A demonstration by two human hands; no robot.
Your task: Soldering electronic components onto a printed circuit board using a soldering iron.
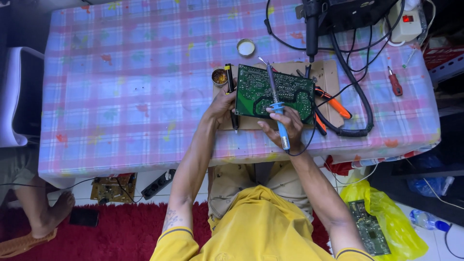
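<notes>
Green circuit board (274, 92), solder side up, lies near the front edge of the table (121, 96) on a brown cardboard sheet (328, 77). Left hand (222, 104) grips the board's left edge, fingers clenched on it, and the same hand also holds a black pen-shaped tool (232, 96) that runs along that edge. Right hand (282, 126) is wrapped around the blue handle of a soldering iron (275, 104); the iron's shaft crosses over the board and its tip sits beyond the board's far edge, near the upper left corner. Whether the tip touches anything cannot be told. Small round tin of amber flux (220, 76) stands just beside the board's far left corner; its lid (246, 48) lies apart, further back. Orange-handled pliers (331, 104) rest on the cardboard to the right of the board, touching a thick black cable (355, 92) that loops round to a black device (353, 14) at the table's back edge. Red-handled screwdriver (395, 82) lies well to the right. Table covered with a pink and blue checked cloth. Below: red rug (121, 232), a second circuit board (113, 188) on the floor, a black power strip (158, 183), a yellow plastic bag (386, 217) with another board on it. Another person's bare foot (53, 215) at lower left.
</notes>
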